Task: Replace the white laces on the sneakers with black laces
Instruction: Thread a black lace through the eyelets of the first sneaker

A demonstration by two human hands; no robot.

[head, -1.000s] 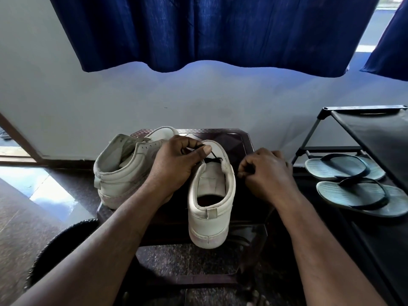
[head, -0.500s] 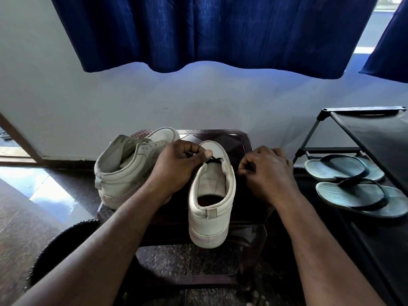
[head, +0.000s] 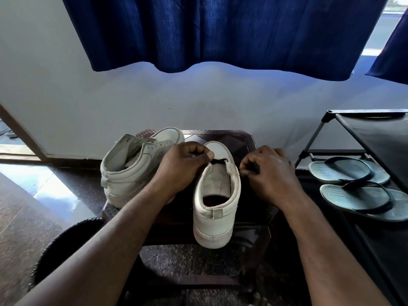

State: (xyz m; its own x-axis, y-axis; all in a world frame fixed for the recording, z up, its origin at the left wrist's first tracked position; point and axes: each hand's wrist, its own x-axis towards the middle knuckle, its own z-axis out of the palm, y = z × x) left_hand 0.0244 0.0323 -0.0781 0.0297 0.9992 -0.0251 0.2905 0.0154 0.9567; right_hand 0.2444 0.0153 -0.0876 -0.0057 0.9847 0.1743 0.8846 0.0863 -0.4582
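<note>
Two white sneakers stand on a small dark table (head: 240, 138). The near sneaker (head: 215, 208) points away from me, heel at the table's front edge. A black lace (head: 219, 161) crosses its front eyelets. My left hand (head: 181, 171) pinches one lace end at the sneaker's left side. My right hand (head: 268, 173) pinches the other end just right of the sneaker. The second sneaker (head: 130, 166) sits to the left with no lace showing in its eyelets, partly hidden by my left hand.
A black shoe rack (head: 375, 138) stands at the right with a pair of grey flip-flops (head: 357, 186) on its lower shelf. A blue curtain (head: 220, 29) hangs above the white wall. A dark round object (head: 64, 244) sits low on the left by my arm.
My left hand has curled a little tighter over the lace end at the sneaker's front. My right hand stays beside the sneaker, barely shifted.
</note>
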